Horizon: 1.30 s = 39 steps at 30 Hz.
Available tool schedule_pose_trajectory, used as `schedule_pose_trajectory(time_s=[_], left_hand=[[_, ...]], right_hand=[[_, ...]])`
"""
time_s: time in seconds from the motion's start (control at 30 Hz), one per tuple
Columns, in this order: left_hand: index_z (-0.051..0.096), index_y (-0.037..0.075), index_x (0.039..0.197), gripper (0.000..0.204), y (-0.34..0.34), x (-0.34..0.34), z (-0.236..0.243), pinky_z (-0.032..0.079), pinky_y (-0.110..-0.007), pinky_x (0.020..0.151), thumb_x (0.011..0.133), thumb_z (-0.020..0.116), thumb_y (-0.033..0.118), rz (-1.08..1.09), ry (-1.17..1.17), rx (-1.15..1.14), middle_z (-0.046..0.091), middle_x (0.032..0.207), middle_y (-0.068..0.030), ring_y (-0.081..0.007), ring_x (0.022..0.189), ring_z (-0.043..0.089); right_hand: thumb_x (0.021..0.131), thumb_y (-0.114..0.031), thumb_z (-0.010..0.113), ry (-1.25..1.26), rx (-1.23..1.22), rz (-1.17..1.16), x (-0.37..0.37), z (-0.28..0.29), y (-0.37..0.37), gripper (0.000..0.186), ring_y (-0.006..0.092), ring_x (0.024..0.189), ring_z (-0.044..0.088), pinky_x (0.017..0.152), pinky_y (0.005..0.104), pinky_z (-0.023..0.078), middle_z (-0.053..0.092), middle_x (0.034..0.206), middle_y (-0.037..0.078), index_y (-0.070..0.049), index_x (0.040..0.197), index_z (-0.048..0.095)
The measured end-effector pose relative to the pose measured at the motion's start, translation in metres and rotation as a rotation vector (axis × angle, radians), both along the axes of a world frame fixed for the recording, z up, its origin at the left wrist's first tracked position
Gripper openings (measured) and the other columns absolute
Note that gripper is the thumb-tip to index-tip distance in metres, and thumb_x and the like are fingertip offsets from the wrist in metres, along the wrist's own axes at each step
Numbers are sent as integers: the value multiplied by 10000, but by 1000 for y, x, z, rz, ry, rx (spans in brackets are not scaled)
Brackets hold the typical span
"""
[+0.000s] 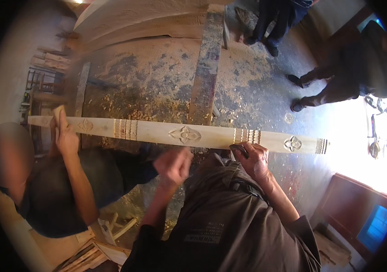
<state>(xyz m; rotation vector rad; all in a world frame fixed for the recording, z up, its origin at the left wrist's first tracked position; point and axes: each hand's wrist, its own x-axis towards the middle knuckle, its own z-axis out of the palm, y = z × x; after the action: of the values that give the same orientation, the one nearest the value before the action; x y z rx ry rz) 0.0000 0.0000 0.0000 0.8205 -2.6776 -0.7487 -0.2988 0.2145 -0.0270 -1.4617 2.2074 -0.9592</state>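
Observation:
A long pale wooden piece (pixel 211 136) with carved flowers and notched bands lies crosswise in front of me. My right hand (pixel 254 161) rests at its near edge by the right notched band, fingers wrapped round a small dark object (pixel 239 149) that I cannot identify. Just below the middle flower is my left hand (pixel 174 164), slightly blurred, with its fingers curled; whether anything is inside them is hidden. At the left, a co-worker's hand (pixel 66 136) holds a small light block (pixel 59 112) on the same piece.
The co-worker (pixel 98 186) crouches at my left. Two standing people (pixel 270 27) (pixel 347 72) are at the back right. A narrow board (pixel 202 86) runs away beyond the carved piece over a floor with shavings. Wooden offcuts (pixel 84 258) lie at the lower left; a bright doorway is at the right.

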Motion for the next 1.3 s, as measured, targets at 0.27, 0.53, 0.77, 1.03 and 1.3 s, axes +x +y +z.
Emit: schedule_pose_trajectory(time_s=[0.27,0.53,0.77,1.03,1.3], left_hand=[[787,37,916,341,-79,-44,-1,572,-509,707,1106,764,320,474,125,-426,757,818,-165,-399,783,735],[725,43,771,454,-70,-49,-3,553,-530,655,1087,783,363,616,38,-331,704,701,-178,-413,688,697],[721,66,757,457,-70,-49,-2,548,-506,626,1101,762,363,574,51,-300,656,633,-174,-399,603,672],[754,69,793,408,-75,-51,-9,573,-534,715,1097,758,341,527,98,-461,705,685,-169,-411,666,694],[761,77,800,404,-73,-43,-11,595,-497,744,1097,735,351,545,71,-446,718,679,-182,-391,677,736]], right_hand=[[1017,-373,851,-10,-30,109,3,33,-52,246,380,692,762,674,512,584,772,762,147,-137,1084,832],[964,-278,853,-15,-60,203,19,30,-104,303,364,1095,784,935,487,630,799,1138,100,-92,1198,801],[954,-361,883,-89,151,112,34,26,-118,415,348,1153,798,1004,457,625,837,1237,113,-113,1280,813],[934,-279,895,-101,157,79,39,33,-129,347,340,1014,852,932,436,645,865,1084,166,-106,1229,837],[951,-246,872,-24,209,125,50,46,-138,295,345,1039,839,943,443,636,858,1131,138,-111,1211,830]])
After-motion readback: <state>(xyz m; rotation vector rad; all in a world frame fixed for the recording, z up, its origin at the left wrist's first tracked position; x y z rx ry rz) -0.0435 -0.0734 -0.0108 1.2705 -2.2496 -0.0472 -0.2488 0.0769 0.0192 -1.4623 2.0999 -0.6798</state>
